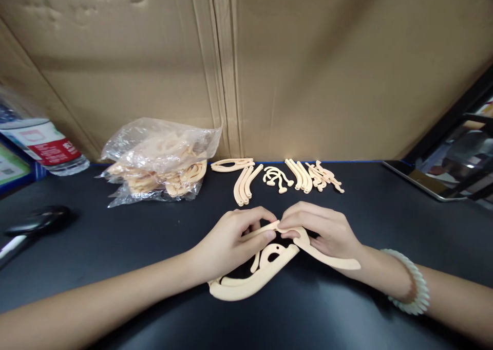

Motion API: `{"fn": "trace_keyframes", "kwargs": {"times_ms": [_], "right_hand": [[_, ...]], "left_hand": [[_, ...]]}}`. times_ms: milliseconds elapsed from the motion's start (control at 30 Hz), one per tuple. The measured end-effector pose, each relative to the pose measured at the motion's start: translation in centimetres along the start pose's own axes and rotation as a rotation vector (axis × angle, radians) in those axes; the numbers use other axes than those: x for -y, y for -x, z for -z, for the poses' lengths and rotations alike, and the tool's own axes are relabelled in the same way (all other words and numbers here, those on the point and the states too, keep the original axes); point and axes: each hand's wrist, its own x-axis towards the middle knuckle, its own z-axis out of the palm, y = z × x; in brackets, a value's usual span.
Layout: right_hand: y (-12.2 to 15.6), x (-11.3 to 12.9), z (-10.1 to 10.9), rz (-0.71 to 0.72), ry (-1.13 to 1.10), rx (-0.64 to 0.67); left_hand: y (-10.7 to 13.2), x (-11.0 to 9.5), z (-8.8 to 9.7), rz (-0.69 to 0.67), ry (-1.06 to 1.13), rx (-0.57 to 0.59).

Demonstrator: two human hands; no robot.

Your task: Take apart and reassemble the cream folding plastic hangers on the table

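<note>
My left hand (246, 234) pinches a slim beige plastic strip between thumb and fingers. Close beside it, fingertips nearly touching, my right hand (323, 229) grips a curved beige hanger piece (333, 260), whose long arm sticks out below the palm toward the wrist. The two parts meet at the fingertips; whether they are joined there is hidden. Under my hands lies a larger curved hanger arm (250, 286) with a rounded, holed end piece (272, 255), partly covered by my left hand.
Along the back of the black table lie curved strips (246, 185), small hook-shaped parts (277, 178), more strips (299, 175) and small pieces (325, 177). A clear bag (162, 160) of beige parts stands left, near a bottle (54, 147) and a black object (38, 220). Cardboard (308, 72) rises behind.
</note>
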Motion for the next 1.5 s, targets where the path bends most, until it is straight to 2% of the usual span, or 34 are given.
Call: {"fn": "trace_keyframes", "kwargs": {"times_ms": [300,433,500,667,900,1233,1367,1433,1500], "right_hand": [[0.3,0.1,-0.1,0.060,0.051,-0.032],[0.4,0.1,-0.1,0.089,0.145,0.010],[0.3,0.4,0.0,0.145,0.237,0.016],[-0.2,1.1,0.4,0.409,0.562,0.011],[-0.3,1.4,0.9,0.572,0.653,0.161],[-0.6,1.3,1.1,0.646,0.662,0.130],[-0.4,1.0,1.5,0.761,0.625,0.130],[-0.4,0.5,1.7,0.692,0.581,0.114],[-0.5,-0.3,1.9,0.472,0.497,0.046]], "left_hand": [[0.0,0.2,-0.3,-0.172,-0.171,0.012],[0.0,0.1,-0.2,-0.204,-0.251,0.035],[0.0,0.1,-0.1,-0.231,-0.301,0.051],[-0.1,0.1,-0.1,-0.290,-0.396,0.061],[-0.1,-0.3,0.1,-0.258,-0.389,0.089],[-0.1,-0.3,0.1,-0.228,-0.306,0.098],[-0.2,-0.3,0.3,-0.178,-0.212,0.115],[-0.2,-0.2,0.5,-0.130,-0.116,0.132],[-0.3,-0.1,0.8,-0.047,0.031,0.147]]}}
